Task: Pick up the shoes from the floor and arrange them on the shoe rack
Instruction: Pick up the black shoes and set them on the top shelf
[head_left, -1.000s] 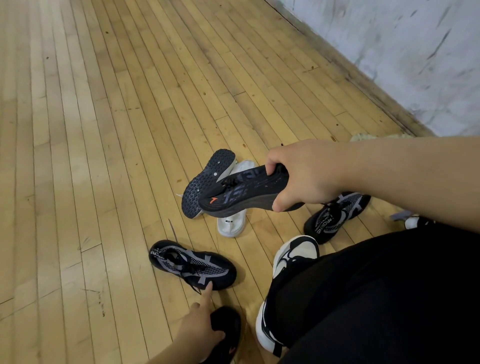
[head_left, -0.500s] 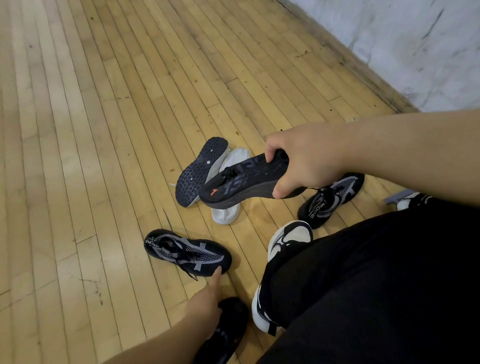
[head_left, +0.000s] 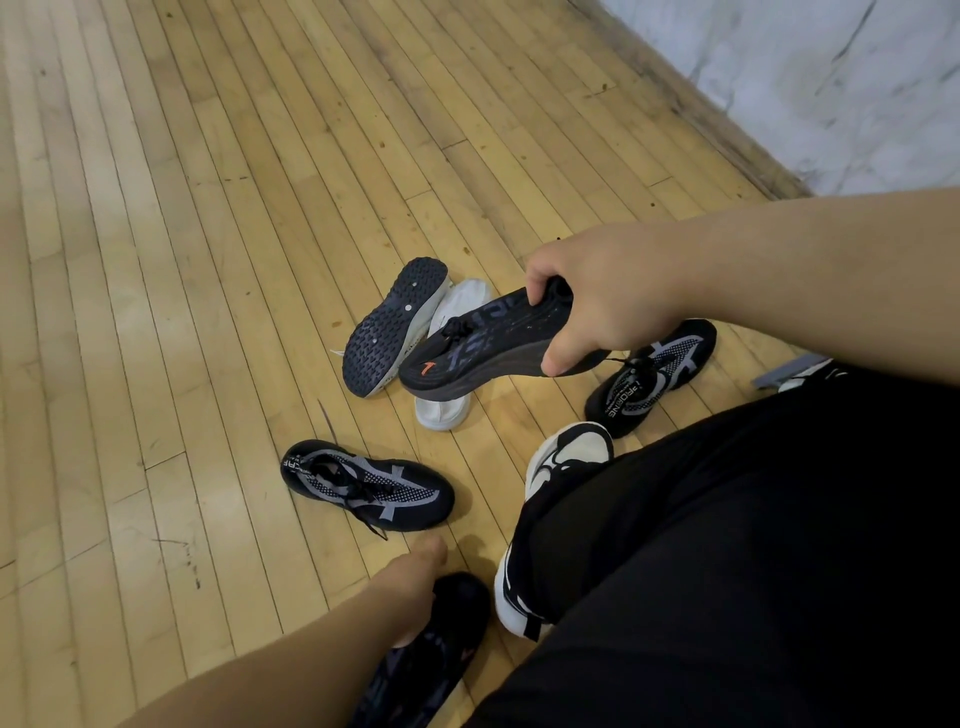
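Since a second ago the left hand (head_left: 415, 587) has slid from pointing near the grey-patterned black knit sneaker (head_left: 366, 486) down onto a second black shoe (head_left: 441, 644) at the person's feet, fingers curling over it. The right hand (head_left: 597, 299) stays clamped on the collar of a black mesh running shoe with an orange mark (head_left: 488, 345), held above the wooden plank floor (head_left: 208, 260). This looks like the gathering step; next, I judge, the left must close firmly and lift, then carry both to the rack, which is not in view.

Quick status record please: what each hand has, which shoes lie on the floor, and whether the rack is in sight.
right hand: grips black shoe by the heel, lifted off the floor
left hand: on second black shoe; grip unclear
floor: two black-and-grey knit shoes, white shoe, overturned shoe, sole up
shoe rack: not in view
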